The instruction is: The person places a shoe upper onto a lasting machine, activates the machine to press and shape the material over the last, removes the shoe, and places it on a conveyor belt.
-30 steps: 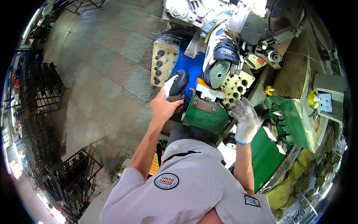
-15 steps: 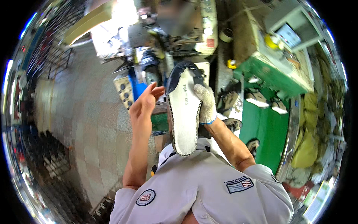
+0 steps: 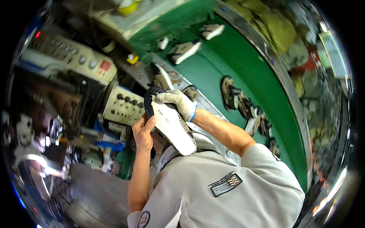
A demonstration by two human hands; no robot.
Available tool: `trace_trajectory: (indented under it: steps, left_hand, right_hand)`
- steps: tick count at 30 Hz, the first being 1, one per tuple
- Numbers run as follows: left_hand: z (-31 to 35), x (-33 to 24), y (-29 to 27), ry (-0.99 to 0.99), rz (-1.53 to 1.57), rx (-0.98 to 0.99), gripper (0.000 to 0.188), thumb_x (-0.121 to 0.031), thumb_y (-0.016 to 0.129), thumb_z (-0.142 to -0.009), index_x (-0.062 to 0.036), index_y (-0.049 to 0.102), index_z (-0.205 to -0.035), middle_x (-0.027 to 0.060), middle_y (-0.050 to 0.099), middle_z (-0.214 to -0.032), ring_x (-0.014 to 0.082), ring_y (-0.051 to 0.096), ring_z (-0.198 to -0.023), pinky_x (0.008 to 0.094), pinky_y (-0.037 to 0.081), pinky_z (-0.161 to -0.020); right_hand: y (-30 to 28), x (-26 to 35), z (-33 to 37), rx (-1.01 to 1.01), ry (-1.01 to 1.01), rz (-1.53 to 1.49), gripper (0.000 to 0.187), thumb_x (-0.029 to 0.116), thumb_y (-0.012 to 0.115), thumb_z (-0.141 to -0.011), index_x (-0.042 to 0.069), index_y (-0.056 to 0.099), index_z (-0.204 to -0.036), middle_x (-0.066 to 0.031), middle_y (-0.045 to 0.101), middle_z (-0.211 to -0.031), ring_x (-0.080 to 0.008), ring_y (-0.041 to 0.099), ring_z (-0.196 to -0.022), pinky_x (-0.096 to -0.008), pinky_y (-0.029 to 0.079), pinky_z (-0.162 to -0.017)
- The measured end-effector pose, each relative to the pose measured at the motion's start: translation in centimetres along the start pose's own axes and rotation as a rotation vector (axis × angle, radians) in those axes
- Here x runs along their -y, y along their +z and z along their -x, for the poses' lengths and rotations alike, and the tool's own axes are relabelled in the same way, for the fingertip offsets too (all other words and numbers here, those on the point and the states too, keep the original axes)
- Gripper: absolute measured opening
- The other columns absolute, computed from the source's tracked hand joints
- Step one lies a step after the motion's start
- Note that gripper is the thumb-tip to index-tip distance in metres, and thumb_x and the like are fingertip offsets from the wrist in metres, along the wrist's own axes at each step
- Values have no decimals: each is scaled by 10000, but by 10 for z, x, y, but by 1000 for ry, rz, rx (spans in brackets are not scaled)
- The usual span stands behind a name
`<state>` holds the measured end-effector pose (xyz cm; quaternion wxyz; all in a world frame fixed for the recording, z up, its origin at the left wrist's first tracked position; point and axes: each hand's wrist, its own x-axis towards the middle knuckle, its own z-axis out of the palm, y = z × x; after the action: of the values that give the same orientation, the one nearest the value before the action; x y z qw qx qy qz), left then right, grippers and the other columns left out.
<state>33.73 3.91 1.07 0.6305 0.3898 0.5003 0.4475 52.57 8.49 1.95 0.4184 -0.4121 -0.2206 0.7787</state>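
I hold an unsoled shoe upper (image 3: 172, 129) bottom-up in front of my chest. Its pale insole faces me, ringed by a stitched dark edge, with a black folded-over toe at the far end. My right hand (image 3: 180, 103), in a knitted whitish glove with a blue cuff, grips the toe part from the right, thumb over the bottom. At the left edge, my bare left hand (image 3: 143, 133) is closed on the shoe, thumb against its side; the other fingers are partly hidden behind it.
A green trough (image 3: 213, 72) on the right carries several tan and dark shoes (image 3: 186, 51). Its metal near rim (image 3: 211, 106) runs beside my right arm. Left of me is a machine with a cream knob panel (image 3: 123, 106). Olive sacks (image 3: 272, 28) lie beyond the trough.
My view and body have turned right toward the green trough. My left hand, apart from the shoe before, now holds its left edge. The right hand keeps its grip at the toe.
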Motion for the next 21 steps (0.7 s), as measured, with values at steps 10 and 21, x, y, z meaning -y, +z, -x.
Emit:
trace_trajectory:
  steps: [10, 21]
  left_hand:
    - [-21, 66, 27, -308, -361, 184, 456, -182, 723, -960, 94, 602, -1303, 181, 688, -1241, 212, 653, -1157, 308, 503, -1011]
    - [-24, 83, 35, -432, -540, 2, 370, -134, 708, -959, 72, 643, -1259, 148, 722, -1133, 168, 679, -1032, 280, 522, -922]
  right_hand:
    - [-267, 76, 47, -638, 292, 502, 475, 475, 679, -898, 58, 773, -1103, -93, 752, -1064, -214, 702, -909, -373, 548, -823]
    - [-414, 64, -119, -797, 328, 1224, 810, 665, 705, -772, -59, 716, -1136, -276, 693, -1185, -403, 684, -1093, -442, 536, -946]
